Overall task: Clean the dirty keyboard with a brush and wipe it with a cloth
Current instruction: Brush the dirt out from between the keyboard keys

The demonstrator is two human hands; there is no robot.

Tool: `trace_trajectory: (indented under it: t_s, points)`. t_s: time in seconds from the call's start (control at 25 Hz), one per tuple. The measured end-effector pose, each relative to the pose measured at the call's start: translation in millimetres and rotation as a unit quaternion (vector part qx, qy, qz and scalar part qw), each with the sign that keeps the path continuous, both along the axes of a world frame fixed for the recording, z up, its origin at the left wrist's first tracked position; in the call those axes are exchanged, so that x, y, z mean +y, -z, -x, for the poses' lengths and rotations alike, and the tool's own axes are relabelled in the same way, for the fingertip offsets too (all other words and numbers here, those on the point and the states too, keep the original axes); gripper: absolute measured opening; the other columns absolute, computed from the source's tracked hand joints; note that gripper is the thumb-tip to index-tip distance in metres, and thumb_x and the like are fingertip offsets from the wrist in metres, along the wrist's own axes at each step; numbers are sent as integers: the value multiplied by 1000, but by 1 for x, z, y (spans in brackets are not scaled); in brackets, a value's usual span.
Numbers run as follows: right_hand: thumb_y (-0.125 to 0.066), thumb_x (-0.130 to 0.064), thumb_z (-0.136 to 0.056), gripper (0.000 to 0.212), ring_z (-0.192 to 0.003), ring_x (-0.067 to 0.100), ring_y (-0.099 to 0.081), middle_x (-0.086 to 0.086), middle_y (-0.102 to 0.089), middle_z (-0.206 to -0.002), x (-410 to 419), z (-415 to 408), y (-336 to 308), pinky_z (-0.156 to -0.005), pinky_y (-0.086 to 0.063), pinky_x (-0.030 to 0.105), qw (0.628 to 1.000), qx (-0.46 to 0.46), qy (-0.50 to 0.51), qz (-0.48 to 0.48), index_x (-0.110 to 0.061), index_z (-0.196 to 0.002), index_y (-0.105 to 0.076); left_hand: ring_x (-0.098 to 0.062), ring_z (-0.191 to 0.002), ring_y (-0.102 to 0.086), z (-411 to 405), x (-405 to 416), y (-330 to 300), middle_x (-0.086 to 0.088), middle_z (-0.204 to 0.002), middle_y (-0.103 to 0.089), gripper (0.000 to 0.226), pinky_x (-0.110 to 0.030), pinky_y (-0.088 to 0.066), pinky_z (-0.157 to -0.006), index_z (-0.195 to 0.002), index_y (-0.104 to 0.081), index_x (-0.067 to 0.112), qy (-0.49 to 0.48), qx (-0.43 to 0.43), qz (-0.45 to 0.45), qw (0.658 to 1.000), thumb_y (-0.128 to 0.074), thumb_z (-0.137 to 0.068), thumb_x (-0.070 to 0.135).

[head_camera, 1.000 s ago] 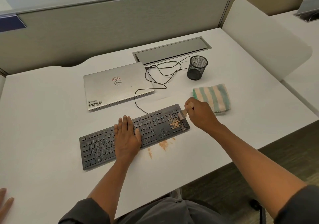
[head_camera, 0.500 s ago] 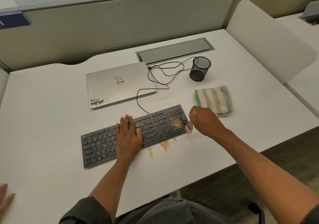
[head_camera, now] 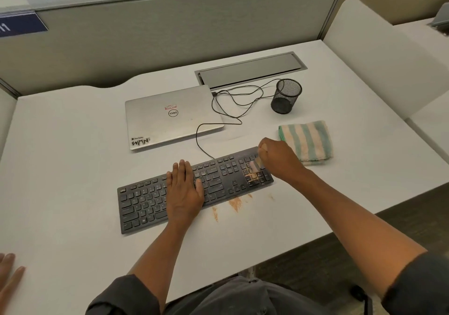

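— What's your white surface (head_camera: pixel 73 169) carrying?
— Your keyboard (head_camera: pixel 145 203) lies near the front edge, orange dust (head_camera: pixel 234 203) just beside it. Behind it: a closed laptop (head_camera: pixel 170 118), a looped cable (head_camera: pixel 233 105), a mesh cup (head_camera: pixel 285 96) and a striped cloth (head_camera: pixel 308 139).

Head cam, fwd-down over desk (head_camera: pixel 73 169)

We see a dark grey keyboard (head_camera: pixel 194 188) dusted orange-brown under the right hand's (head_camera: pixel 279 161) fingers, with like-coloured powder (head_camera: pixel 234 203) on the white desk (head_camera: pixel 73 169). Beyond those fingers lie a green-and-cream striped cloth (head_camera: pixel 308 141), a black mesh cup (head_camera: pixel 286 96) and a silver laptop (head_camera: pixel 170 115).
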State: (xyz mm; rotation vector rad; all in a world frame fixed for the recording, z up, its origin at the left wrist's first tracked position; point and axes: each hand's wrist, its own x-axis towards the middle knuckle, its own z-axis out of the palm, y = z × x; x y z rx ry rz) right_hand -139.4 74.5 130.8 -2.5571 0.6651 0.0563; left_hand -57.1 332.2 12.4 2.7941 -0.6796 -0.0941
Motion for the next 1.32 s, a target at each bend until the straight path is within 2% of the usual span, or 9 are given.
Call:
trace_trajectory:
  t_s: [0.2,0.28,0.4,0.6,0.8,1.0,1.08,1.32]
  points:
    - [-40,-19,-98,25,-81,25,-62,10,-67,-89,-4,10,-5,-69,-49,34,998,58,-23,30,-8,-98,-63,-26,-156,-6,0,0,-1,-13,-168,-15,74,-39,6,-126,-160,-15,5,0,-2,3,1000,-12,-97,45]
    - [-41,-16,-97,24,-81,27,-62,10,-68,-89,-6,-1,-11,-70,-49,34,999,21,-23,32,-8,-97,-63,-27,-156,-7,0,1,0,-13,-168,-16,74,-39,5,-126,-160,-16,5,1,-5,2,1000,-12,-98,44]
    - [-40,-22,-99,23,-77,27,-62,9,-69,-87,-4,-16,-12,-69,-51,37,999,-35,-11,0,-12,-95,-60,-27,-156,-7,1,1,-1,-13,-168,-17,74,-40,4,-126,-160,-16,5,3,-4,0,1000,-13,-98,44]
    - [-36,-22,-101,26,-76,28,-59,10,-65,-85,3,-2,3,-62,-42,32,999,1,-16,33,-9,-99,-59,-26,-156,-6,0,0,-1,-12,-168,-15,73,-37,9,-125,-160,-15,5,0,-3,2,1000,-13,-98,44]
    - [-37,-19,-99,28,-77,28,-60,13,-67,-87,-3,25,6,-66,-48,37,997,41,-43,51,-6,-93,-61,-25,-156,-5,0,0,0,-12,-168,-15,73,-38,8,-126,-161,-15,6,0,-2,4,1000,-14,-98,44]
    - [-38,-22,-99,24,-74,25,-61,8,-67,-82,2,0,-8,-67,-50,36,998,-58,-17,7,-13,-94,-60,-26,-156,-6,0,0,0,-13,-168,-15,74,-38,7,-126,-160,-15,5,0,-1,5,1000,-13,-98,44]
    - [-39,-23,-98,22,-73,26,-62,7,-67,-80,10,-13,-9,-68,-52,38,998,-66,-19,-8,-15,-94,-59,-25,-156,-4,0,0,-1,-12,-168,-14,74,-38,8,-126,-161,-14,5,2,2,6,1000,-12,-98,45]
    - [-38,-21,-98,26,-78,29,-61,11,-67,-86,16,-9,5,-65,-44,33,999,6,-19,35,-8,-98,-60,-27,-156,-8,0,1,0,-14,-167,-17,74,-42,2,-127,-160,-17,4,1,-1,11,1000,-14,-98,44]
